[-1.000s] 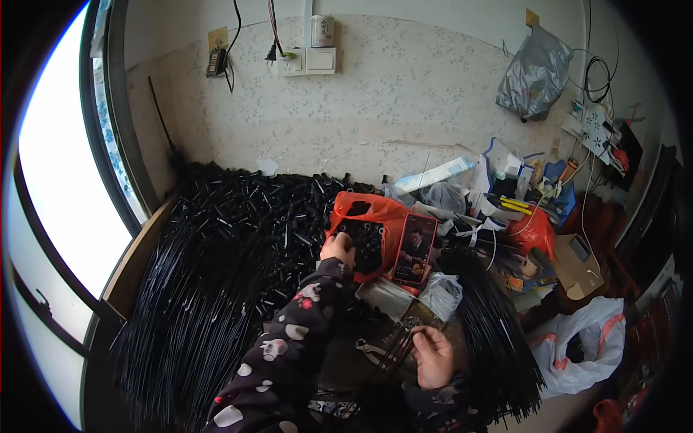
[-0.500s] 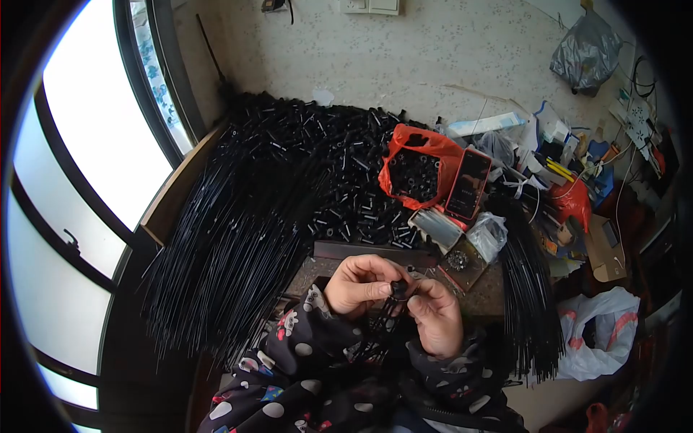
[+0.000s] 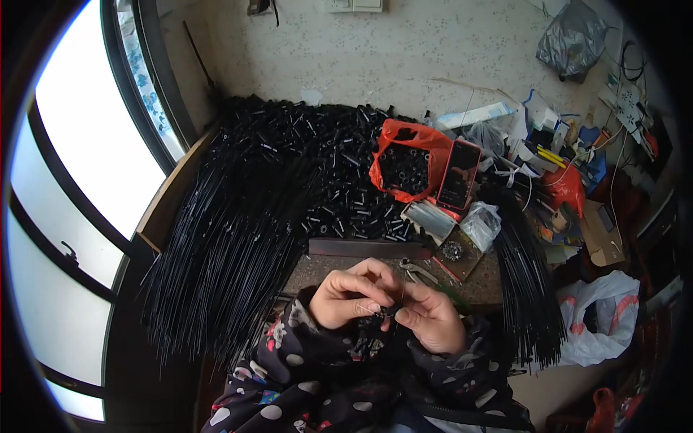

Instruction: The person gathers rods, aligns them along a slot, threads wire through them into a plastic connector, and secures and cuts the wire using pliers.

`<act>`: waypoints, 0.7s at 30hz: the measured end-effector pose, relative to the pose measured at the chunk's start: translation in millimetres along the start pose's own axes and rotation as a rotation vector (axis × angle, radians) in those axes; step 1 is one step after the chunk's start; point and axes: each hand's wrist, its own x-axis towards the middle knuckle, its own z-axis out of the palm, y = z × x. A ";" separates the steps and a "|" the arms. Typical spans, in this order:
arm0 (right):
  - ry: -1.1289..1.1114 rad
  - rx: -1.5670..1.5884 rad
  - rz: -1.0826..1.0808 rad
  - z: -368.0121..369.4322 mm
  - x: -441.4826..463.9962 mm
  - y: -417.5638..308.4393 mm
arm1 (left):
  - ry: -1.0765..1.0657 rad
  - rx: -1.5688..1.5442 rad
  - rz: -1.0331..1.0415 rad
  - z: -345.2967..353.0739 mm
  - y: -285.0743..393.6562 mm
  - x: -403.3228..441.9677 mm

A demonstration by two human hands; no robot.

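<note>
Close to my chest, both hands meet around a small black part (image 3: 390, 310), mostly covered by fingers. My left hand (image 3: 350, 296) is closed, thumb and fingertips pinching at the part's left side. My right hand (image 3: 433, 319) is also closed, with its thumb and bent fingers against the right side. Fine, thin wire-like strands show by the fingertips. Dark strands hang below the hands against the patterned sleeves; where they attach is hidden. Just beyond the right hand, pliers (image 3: 419, 271) lie on the worktop (image 3: 332, 268).
A large bundle of long black strands (image 3: 224, 267) covers the left side, with a heap of black tubular pieces (image 3: 289, 137) behind. A red bag (image 3: 379, 177) of black parts, a phone (image 3: 459, 173), a dark bar (image 3: 368, 249) and another strand bundle (image 3: 523, 289) surround the hands.
Both hands have moved slightly down toward my body, still together on the black part. The pliers now show beyond them. The whole view has shifted a little.
</note>
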 end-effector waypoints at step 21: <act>0.186 -0.511 -0.321 -5.3 4.0 0.6 | 0.484 0.444 0.224 30.4 -25.0 -2.2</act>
